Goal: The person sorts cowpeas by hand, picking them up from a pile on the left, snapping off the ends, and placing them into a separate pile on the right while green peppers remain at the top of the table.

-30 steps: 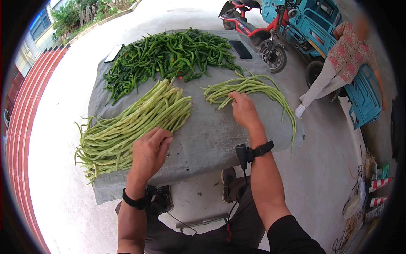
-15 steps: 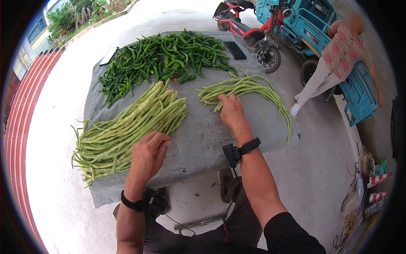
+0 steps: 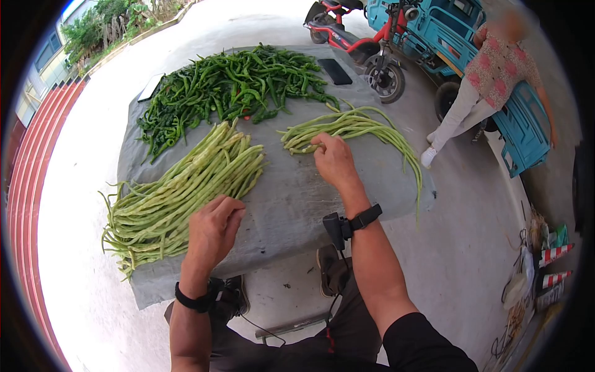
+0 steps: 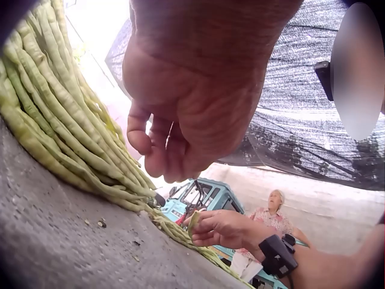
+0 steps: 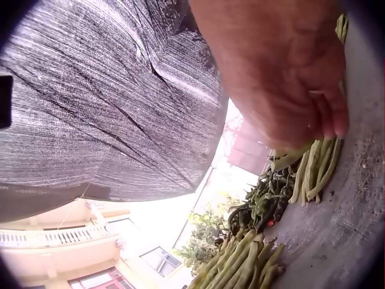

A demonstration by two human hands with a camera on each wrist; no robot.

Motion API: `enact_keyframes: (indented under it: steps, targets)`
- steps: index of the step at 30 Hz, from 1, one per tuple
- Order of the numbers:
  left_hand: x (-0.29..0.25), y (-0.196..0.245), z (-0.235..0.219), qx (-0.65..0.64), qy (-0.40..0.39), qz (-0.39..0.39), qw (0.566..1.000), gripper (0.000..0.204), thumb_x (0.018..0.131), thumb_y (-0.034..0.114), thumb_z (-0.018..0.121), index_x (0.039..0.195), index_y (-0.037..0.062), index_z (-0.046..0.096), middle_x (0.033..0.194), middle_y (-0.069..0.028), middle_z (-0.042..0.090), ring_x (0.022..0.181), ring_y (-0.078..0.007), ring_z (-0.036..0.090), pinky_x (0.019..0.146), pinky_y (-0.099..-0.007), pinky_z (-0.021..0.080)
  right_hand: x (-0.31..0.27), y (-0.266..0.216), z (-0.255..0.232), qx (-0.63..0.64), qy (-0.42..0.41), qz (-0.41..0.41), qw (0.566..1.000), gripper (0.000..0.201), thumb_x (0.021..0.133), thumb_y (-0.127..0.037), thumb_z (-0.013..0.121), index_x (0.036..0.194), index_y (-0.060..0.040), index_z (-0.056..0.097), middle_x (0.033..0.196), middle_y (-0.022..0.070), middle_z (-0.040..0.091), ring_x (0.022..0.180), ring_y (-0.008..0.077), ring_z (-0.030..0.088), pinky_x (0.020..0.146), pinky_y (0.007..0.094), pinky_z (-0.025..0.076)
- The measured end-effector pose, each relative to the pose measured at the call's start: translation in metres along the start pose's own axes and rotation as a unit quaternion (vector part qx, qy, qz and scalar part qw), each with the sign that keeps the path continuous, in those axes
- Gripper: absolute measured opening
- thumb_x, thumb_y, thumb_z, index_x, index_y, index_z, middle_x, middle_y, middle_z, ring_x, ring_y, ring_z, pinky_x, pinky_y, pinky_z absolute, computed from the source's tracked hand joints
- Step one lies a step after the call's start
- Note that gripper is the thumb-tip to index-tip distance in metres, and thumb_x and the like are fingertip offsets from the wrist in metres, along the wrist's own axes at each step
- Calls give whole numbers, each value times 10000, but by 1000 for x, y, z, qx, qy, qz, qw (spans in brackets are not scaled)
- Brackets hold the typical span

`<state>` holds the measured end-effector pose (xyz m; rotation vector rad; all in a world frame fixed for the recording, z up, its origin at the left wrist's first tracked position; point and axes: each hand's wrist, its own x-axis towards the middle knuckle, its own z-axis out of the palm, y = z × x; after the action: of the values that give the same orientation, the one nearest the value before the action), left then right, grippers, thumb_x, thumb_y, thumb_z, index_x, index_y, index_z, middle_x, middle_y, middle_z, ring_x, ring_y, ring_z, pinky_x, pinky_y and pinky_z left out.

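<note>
On a grey cloth-covered table [image 3: 285, 214] lie two lots of long beans. The large pile [image 3: 180, 192] spreads over the left side; a smaller bunch [image 3: 353, 124] curves over the right edge. My right hand [image 3: 338, 164] is at the near side of the smaller bunch, thumb and fingers pinching a long bean [image 4: 193, 223], whose end shows in the left wrist view. My left hand [image 3: 214, 229] is beside the near right side of the large pile, fingers loosely curled, with nothing seen in them in the left wrist view.
A heap of green peppers [image 3: 229, 87] covers the table's far side, between a white phone [image 3: 150, 87] and a dark phone [image 3: 335, 71]. Beyond stand a red scooter [image 3: 359, 43] and a blue cargo tricycle [image 3: 427, 37], with a person [image 3: 502, 68] beside it. Red steps [image 3: 43, 155] run along the left.
My right hand has shifted slightly left at the smaller bunch, and bean ends beside its fingers no longer stick out. My left hand stays beside the large pile. The head view has turned a little.
</note>
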<state>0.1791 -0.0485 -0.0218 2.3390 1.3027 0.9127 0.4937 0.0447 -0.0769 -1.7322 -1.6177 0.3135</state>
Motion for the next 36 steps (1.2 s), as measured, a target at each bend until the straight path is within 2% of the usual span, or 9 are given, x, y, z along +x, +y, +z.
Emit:
enact_keyframes:
  steps: [5,12,15,21,24,27,30,32,36]
  targets:
    - [0,-1,1,9,4,17,1000,47,964,70,748,988,45,716,878,-108,696,735,-297,688,655,-392,532,-2,2,1,-2,43,-46,998,224,932,0,683,1139,-48,751,971,209,668,948,407,682,839,504,555]
    - [-1,-2,1,13,8,26,1000,56,966,74,755,988,37,719,865,-97,690,686,-254,666,633,-364,522,-3,-7,-5,-2,90,-76,993,168,962,-25,712,1116,-28,778,1041,229,643,992,463,650,862,536,530]
    - [0,1,-1,7,-5,-1,1000,58,955,86,750,986,67,705,877,-112,690,804,-359,706,697,-443,540,-3,-7,-7,-8,103,-92,990,175,959,-46,731,1122,-22,789,1001,219,645,951,437,650,835,517,516]
    - [-1,2,-1,6,-6,-2,1000,57,955,87,749,987,68,705,884,-112,696,806,-359,708,699,-443,543,-2,-8,-10,-6,120,-91,989,176,978,-60,723,1135,-29,796,1027,186,646,960,393,667,846,486,533]
    - [-1,-3,2,16,12,24,1000,64,958,81,766,984,45,720,869,-93,695,697,-253,676,636,-366,527,-4,-9,-12,-5,123,-81,989,166,990,-69,716,1131,-32,796,1033,164,650,950,364,676,843,464,541]
    - [-1,-3,2,18,10,23,1000,64,958,81,766,987,45,722,874,-93,699,699,-252,677,638,-365,530,0,-2,-14,18,123,-81,989,165,998,-77,712,1138,-37,789,1026,153,656,928,347,684,832,450,545]
    - [-1,1,0,9,-6,1,1000,62,950,85,752,989,70,706,889,-111,702,813,-363,712,701,-447,546,4,8,-23,20,94,-71,993,168,1006,-80,697,1152,-37,771,1023,149,666,907,332,694,826,438,549]
    - [-2,0,0,9,-4,2,1000,65,948,87,754,988,70,705,884,-110,699,811,-362,711,700,-446,546,5,11,-27,36,79,-69,994,170,1011,-76,681,1159,-34,755,1019,144,677,895,309,699,825,424,552]
    - [-2,-1,1,12,-3,3,1000,69,946,92,757,987,72,704,876,-110,696,807,-362,710,698,-446,546,6,13,-41,117,60,-16,991,156,1007,-69,668,1129,-3,740,1030,184,676,972,387,674,857,477,530]
